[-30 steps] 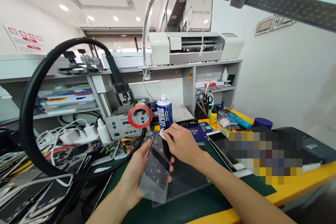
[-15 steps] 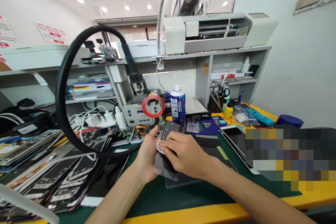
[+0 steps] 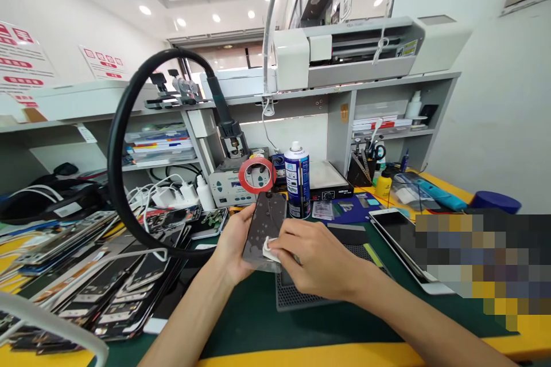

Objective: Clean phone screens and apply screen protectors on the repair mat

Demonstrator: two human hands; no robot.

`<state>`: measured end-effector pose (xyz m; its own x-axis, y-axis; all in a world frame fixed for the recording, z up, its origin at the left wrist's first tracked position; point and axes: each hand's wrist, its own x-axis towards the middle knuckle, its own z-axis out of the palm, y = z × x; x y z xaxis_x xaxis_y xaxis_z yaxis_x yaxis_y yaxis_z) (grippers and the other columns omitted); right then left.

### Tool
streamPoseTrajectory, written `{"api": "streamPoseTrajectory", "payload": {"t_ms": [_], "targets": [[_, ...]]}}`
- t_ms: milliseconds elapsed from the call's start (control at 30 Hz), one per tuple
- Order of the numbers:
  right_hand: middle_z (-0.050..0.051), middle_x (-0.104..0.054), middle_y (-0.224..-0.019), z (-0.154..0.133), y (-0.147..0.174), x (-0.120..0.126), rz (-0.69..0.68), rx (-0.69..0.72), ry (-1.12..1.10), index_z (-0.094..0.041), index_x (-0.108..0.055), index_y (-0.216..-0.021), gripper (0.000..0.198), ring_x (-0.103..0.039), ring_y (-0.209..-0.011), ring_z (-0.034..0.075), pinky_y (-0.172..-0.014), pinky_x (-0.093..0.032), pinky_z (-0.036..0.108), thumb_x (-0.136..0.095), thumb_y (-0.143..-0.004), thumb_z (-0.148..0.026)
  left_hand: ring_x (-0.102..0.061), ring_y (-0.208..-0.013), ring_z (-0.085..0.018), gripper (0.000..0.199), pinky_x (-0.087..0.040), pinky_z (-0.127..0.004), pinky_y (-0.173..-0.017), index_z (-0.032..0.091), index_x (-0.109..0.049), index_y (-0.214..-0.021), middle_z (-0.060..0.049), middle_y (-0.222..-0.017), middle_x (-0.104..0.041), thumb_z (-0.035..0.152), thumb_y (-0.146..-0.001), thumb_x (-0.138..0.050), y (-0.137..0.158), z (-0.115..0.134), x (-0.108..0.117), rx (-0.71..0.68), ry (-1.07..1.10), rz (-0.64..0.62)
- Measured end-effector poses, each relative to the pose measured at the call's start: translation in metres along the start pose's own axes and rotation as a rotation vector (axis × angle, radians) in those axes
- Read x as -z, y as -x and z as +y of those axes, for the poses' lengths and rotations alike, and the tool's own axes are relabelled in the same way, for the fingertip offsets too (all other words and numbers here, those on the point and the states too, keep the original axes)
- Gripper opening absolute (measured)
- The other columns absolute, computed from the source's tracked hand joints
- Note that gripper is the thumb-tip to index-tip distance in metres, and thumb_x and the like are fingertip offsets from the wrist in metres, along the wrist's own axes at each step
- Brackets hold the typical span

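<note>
I judged the dark panel to be light, thin and stiff, with a smooth face that could slip if my grip went slack. It looked like glass or something just as brittle, so I reckoned the long edges were the place to take hold, with support from behind and no bending. Pale spots dotted its face; whether they were wet or dry I could not tell. Its near end showed a clear, see-through border.

The panel was up off the counter, above the far part of the green mat, just on the near side of the spray can and the red ring of tape.

My left hand was curled around the panel's left edge, partly closed, the thumb along that side; most of the fingers were hidden behind it, so I could not tell how hard they pressed. My right hand was nearly closed, thumb and fingertips pinching a folded white wipe against the near right part of the face. Below that hand lay the black perforated pad.
</note>
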<state>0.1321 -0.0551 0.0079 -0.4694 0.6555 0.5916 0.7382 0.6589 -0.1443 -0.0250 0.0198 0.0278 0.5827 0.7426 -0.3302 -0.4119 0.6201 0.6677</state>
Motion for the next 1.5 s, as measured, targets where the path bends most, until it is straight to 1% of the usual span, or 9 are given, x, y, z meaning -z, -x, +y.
{"api": "streamPoseTrajectory", "payload": {"t_ms": [167, 367, 500, 667, 867, 1000, 1133, 1367, 1500], "targets": [[0.006, -0.065, -0.086, 0.01, 0.0, 0.006, 0.039, -0.069, -0.033, -0.017, -0.072, -0.094, 0.024, -0.059, -0.079, 0.017, -0.066, -0.042, 0.029, -0.048, -0.097, -0.016, -0.068, -0.053, -0.021, 0.03, -0.058, -0.033, -0.055, 0.011, -0.065, -0.101, -0.009, -0.072, -0.072, 0.035, -0.099, -0.047, -0.001, 0.001, 0.002, 0.007, -0.048, -0.025], [0.005, -0.063, -0.085, 0.028, -0.001, 0.008, 0.152, -0.295, 0.034, -0.017, -0.072, -0.092, 0.025, -0.059, -0.074, 0.015, -0.065, -0.041, 0.028, -0.048, -0.098, -0.016, -0.073, -0.071, -0.027, 0.041, -0.06, -0.042, -0.065, 0.009, -0.064, -0.113, -0.015, -0.085, -0.074, 0.041, -0.101, -0.043, 0.002, -0.007, -0.001, 0.049, -0.15, -0.133], [0.004, -0.065, -0.088, 0.038, -0.002, 0.01, 0.237, -0.41, 0.044, -0.017, -0.072, -0.096, 0.025, -0.061, -0.079, 0.015, -0.067, -0.042, 0.027, -0.047, -0.1, -0.019, -0.072, -0.074, -0.027, 0.049, -0.059, -0.041, -0.067, 0.005, -0.062, -0.119, -0.021, -0.095, -0.073, 0.045, -0.101, -0.041, 0.005, -0.011, -0.005, 0.09, -0.173, -0.176], [0.005, -0.065, -0.089, 0.045, -0.001, 0.01, 0.238, -0.464, 0.113, -0.018, -0.072, -0.095, 0.026, -0.061, -0.078, 0.015, -0.064, -0.042, 0.027, -0.047, -0.101, -0.022, -0.071, -0.074, -0.028, 0.053, -0.059, -0.041, -0.066, 0.006, -0.062, -0.122, -0.02, -0.095, -0.072, 0.05, -0.1, -0.04, 0.005, -0.02, -0.006, 0.131, -0.197, -0.189], [0.006, -0.065, -0.093, 0.045, -0.002, 0.005, 0.249, -0.359, 0.128, -0.017, -0.071, -0.103, 0.027, -0.062, -0.083, 0.017, -0.07, -0.044, 0.028, -0.045, -0.102, -0.022, -0.071, -0.075, -0.028, 0.059, -0.059, -0.041, -0.066, 0.01, -0.064, -0.115, -0.02, -0.096, -0.072, 0.06, -0.099, -0.036, 0.007, -0.029, -0.01, 0.155, -0.283, -0.263], [0.006, -0.065, -0.094, 0.044, -0.002, 0.001, 0.253, -0.3, 0.108, -0.016, -0.071, -0.108, 0.028, -0.062, -0.085, 0.017, -0.073, -0.044, 0.029, -0.044, -0.102, -0.021, -0.071, -0.075, -0.029, 0.064, -0.058, -0.041, -0.065, 0.01, -0.066, -0.106, -0.021, -0.094, -0.072, 0.064, -0.098, -0.033, 0.011, -0.03, -0.013, 0.168, -0.283, -0.235], [0.007, -0.065, -0.093, 0.036, -0.002, -0.005, 0.22, -0.197, 0.062, -0.015, -0.071, -0.111, 0.027, -0.061, -0.085, 0.018, -0.073, -0.044, 0.029, -0.046, -0.102, -0.021, -0.07, -0.068, -0.028, 0.058, -0.058, -0.042, -0.062, 0.012, -0.068, -0.101, -0.015, -0.082, -0.071, 0.062, -0.098, -0.037, 0.009, -0.029, -0.01, 0.156, -0.213, -0.202], [0.004, -0.06, -0.081, 0.002, 0.0, -0.021, 0.096, -0.002, 0.025, -0.017, -0.069, -0.092, 0.026, -0.053, -0.075, 0.016, -0.062, -0.036, 0.03, -0.046, -0.102, -0.022, -0.065, -0.051, -0.019, 0.05, -0.05, -0.025, -0.048, 0.014, -0.066, -0.078, -0.004, -0.057, -0.063, 0.055, -0.098, -0.045, 0.002, -0.021, 0.001, 0.114, -0.016, -0.147], [0.003, -0.058, -0.081, -0.009, 0.003, -0.026, 0.026, 0.066, 0.046, -0.019, -0.066, -0.088, 0.023, -0.05, -0.074, 0.015, -0.06, -0.031, 0.03, -0.047, -0.1, -0.021, -0.067, -0.054, -0.022, 0.054, -0.051, -0.027, -0.048, 0.011, -0.07, -0.092, -0.008, -0.064, -0.069, 0.055, -0.099, -0.041, 0.001, -0.016, 0.001, 0.097, -0.042, -0.124]]}}
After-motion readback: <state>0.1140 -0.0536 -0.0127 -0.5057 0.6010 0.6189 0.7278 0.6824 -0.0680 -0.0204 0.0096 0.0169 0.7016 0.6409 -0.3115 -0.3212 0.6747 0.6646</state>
